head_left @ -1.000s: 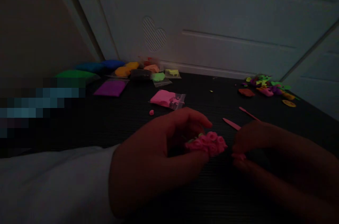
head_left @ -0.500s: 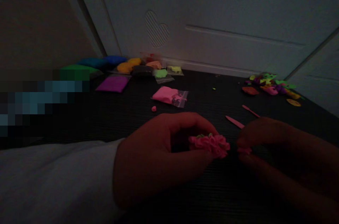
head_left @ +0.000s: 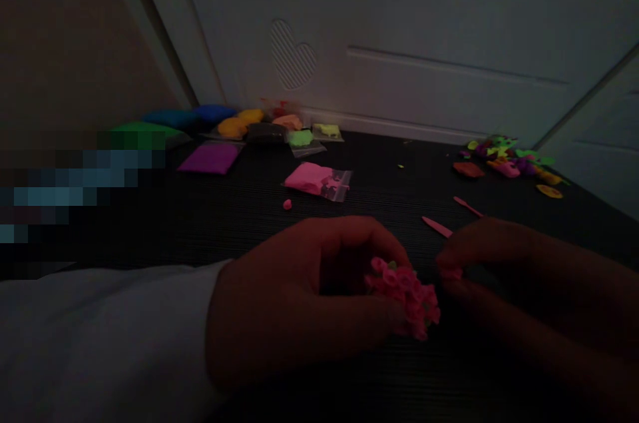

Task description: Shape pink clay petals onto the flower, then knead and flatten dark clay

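Low in the middle, my left hand (head_left: 299,303) is closed around a cluster of small pink clay flowers (head_left: 407,293) with bits of green among them. The cluster is tilted, its blossoms facing up and to the right. Just right of it, my right hand (head_left: 519,276) pinches a small pink clay piece (head_left: 452,273) between thumb and finger; a narrow gap separates it from the cluster. Behind the right hand lie a pink modelling knife (head_left: 435,226) and a thinner pink tool (head_left: 466,205), both partly covered by that hand.
A bag of pink clay (head_left: 312,180) and a small pink lump (head_left: 287,204) lie beyond my left hand. Farther back are a purple bag (head_left: 210,158) and several other coloured clay bags. Coloured clay pieces (head_left: 504,160) pile at the right, before a white panel (head_left: 424,23).
The flower cluster has been turned in my left hand, so more of its blossoms show. My right hand has come slightly left and up with the pink piece.
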A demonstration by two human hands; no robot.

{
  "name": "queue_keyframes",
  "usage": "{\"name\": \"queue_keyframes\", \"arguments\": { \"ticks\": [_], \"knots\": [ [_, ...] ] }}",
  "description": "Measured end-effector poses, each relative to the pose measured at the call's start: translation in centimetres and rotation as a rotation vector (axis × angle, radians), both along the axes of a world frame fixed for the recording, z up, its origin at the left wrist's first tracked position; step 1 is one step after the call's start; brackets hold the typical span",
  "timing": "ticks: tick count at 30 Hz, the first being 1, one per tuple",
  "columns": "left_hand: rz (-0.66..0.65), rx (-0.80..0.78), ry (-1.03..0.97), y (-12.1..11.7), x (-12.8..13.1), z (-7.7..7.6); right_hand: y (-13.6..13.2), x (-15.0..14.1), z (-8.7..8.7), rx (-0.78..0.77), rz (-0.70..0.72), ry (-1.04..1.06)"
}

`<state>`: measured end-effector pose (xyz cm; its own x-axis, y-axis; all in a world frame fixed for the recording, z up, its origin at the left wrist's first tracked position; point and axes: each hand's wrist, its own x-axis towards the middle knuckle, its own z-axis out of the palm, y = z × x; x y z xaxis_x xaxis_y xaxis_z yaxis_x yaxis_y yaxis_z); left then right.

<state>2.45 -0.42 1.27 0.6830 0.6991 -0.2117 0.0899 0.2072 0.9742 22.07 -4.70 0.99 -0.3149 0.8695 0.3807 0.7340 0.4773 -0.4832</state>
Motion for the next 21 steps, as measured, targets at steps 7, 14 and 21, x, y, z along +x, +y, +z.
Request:
{"name": "queue_keyframes", "arguments": {
  "ticks": [7,14,21],
  "knots": [
    [-0.064,0.042,0.036,0.25,-0.25,-0.3,0.23,-0.22,0.3,-0.07,0.078,-0.013],
    [-0.108,0.128,0.153,0.49,-0.41,-0.67,0.45,-0.66,0.74,-0.137,0.185,0.068],
    [-0.11,0.125,0.116,0.29,-0.42,-0.77,0.23,-0.78,0.79,-0.19,0.158,0.104]
  ]
}}
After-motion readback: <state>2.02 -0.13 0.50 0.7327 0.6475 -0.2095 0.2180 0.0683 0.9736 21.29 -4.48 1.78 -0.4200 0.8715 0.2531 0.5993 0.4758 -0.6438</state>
